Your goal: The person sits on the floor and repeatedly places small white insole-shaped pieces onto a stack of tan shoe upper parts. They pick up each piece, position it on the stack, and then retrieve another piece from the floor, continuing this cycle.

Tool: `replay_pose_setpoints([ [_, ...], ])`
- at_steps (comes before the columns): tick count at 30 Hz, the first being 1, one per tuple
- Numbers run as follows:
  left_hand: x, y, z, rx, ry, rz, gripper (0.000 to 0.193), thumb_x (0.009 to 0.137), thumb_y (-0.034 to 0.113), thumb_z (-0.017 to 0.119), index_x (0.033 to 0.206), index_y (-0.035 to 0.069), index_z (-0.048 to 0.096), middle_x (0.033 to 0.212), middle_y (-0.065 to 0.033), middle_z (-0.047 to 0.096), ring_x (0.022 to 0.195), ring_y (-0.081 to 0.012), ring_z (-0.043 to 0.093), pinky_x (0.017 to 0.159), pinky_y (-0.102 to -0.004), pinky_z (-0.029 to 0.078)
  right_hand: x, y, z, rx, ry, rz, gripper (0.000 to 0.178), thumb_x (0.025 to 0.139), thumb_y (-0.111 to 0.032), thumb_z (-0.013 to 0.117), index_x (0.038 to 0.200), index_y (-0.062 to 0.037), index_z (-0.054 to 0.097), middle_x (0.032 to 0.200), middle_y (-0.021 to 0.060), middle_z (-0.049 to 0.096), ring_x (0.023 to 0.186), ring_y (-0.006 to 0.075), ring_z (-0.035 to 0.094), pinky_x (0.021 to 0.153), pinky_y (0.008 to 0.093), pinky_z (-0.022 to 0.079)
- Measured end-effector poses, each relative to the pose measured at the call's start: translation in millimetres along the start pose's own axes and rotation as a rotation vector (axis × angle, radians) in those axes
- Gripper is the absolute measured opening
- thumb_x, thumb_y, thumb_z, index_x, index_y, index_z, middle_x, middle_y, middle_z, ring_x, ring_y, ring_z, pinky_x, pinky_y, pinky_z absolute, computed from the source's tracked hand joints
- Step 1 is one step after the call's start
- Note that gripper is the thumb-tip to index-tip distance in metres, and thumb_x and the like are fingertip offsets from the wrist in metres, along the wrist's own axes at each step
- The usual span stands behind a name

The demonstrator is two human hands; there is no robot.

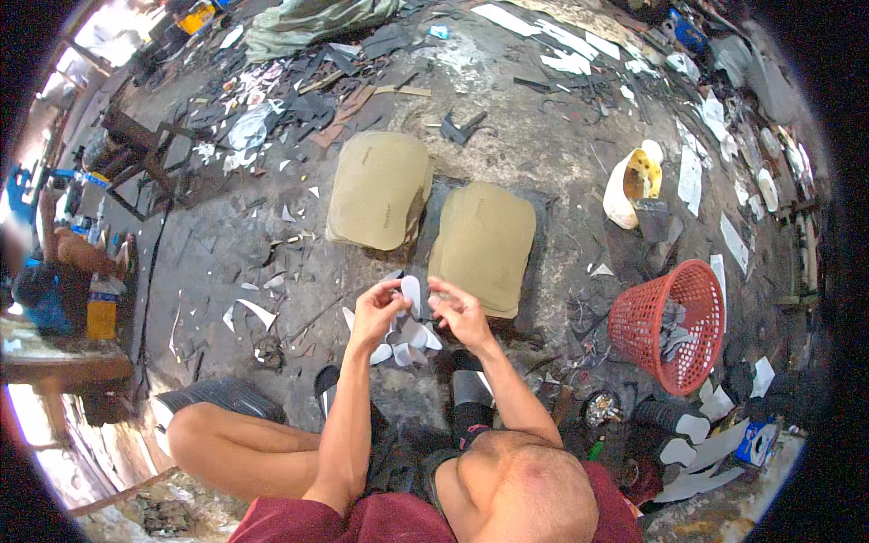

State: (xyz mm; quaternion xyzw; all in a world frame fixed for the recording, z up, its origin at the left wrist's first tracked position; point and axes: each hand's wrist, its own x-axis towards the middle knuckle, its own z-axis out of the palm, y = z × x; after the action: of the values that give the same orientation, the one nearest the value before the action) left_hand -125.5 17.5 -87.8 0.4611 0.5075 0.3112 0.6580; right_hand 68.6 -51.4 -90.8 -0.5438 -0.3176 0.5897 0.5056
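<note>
The pale grey tongue-shaped piece [411,294] stands up between the two hands, just this side of the olive-tan stacks and over the floor [281,185]. The left hand [375,312] has it pinched between thumb and fingertips. The right hand [460,317] is just beside it with its fingers curled inward; from here I cannot tell whether they are closed on anything. Right below the hands, a loose heap of similar pale pieces [410,339] lies between the person's feet, some overlapping, tips pointing different ways.

Just beyond are two stacks of rounded olive-tan sheets: the left stack [378,190] sits a little farther off, the right stack [484,240] nearer, partly behind the right hand. Over to the right, a red perforated basket [637,317] tilts on its side with grey scraps [674,333] inside, and farther away lies a stained white container [619,195] with its yellowed inside showing.

To the far left there's a heap of dark offcuts [308,110], and nearer, at the left edge, a wooden worktop [68,369] carrying a yellow-and-white tin [102,315]. White strips [566,61] lie at the far right, under the room's edge clutter
</note>
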Motion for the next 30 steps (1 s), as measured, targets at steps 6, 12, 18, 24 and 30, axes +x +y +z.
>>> replay_pose_setpoints([
  [6,-21.5,-3.9,12.8,-0.221,-0.099,-0.048,0.018,0.084,-0.004,0.074,0.099,0.004,0.068,0.093,0.0003,0.066,0.088,-0.0098,0.062,0.077,-0.026,0.05,-20.0,10.6,6.3,0.206,-0.144,0.038,0.032,0.094,-0.013,0.072,0.122,0.003,0.069,0.1,0.0078,0.073,0.082,0.0112,0.067,0.068,0.0274,0.057],
  [12,-31.4,10.0,-0.3,-0.024,-0.207,0.054,0.007,0.086,-0.003,0.072,0.09,0.003,0.069,0.088,-0.0009,0.068,0.081,-0.0101,0.063,0.073,-0.0254,0.051,-25.6,0.4,-4.1,0.399,-0.243,0.231,0.028,0.096,-0.014,0.07,0.118,0.0018,0.07,0.101,0.0084,0.073,0.085,0.0162,0.07,0.074,0.0317,0.06],
  [18,-43.9,40.0,3.6,0.165,-0.305,-0.041,0.009,0.088,-0.003,0.069,0.097,0.0,0.072,0.094,0.0,0.071,0.087,-0.0073,0.065,0.077,-0.0243,0.053,-23.5,-10.2,-0.1,-0.327,-0.026,-0.144,0.023,0.094,-0.009,0.067,0.114,0.0017,0.071,0.096,0.0087,0.076,0.082,0.0158,0.072,0.073,0.0314,0.06],
  [24,-56.7,36.0,7.3,0.188,-0.209,0.009,0.011,0.085,-0.004,0.071,0.095,0.001,0.073,0.093,-0.0016,0.072,0.093,-0.0111,0.067,0.085,-0.0281,0.055,-13.2,-6.9,-5.9,0.119,0.023,0.071,0.029,0.092,-0.017,0.072,0.114,0.0013,0.072,0.098,0.0095,0.076,0.082,0.0147,0.072,0.072,0.03,0.059],
  [30,-63.0,16.0,20.2,-0.201,-0.233,-0.09,0.026,0.087,-0.003,0.072,0.112,0.002,0.066,0.101,-0.0023,0.07,0.092,-0.0106,0.067,0.085,-0.0256,0.054,-18.7,-4.7,2.5,-0.294,0.114,-0.121,0.029,0.087,-0.019,0.077,0.108,0.0018,0.074,0.1,0.0133,0.076,0.086,0.0189,0.074,0.075,0.0312,0.059],
])
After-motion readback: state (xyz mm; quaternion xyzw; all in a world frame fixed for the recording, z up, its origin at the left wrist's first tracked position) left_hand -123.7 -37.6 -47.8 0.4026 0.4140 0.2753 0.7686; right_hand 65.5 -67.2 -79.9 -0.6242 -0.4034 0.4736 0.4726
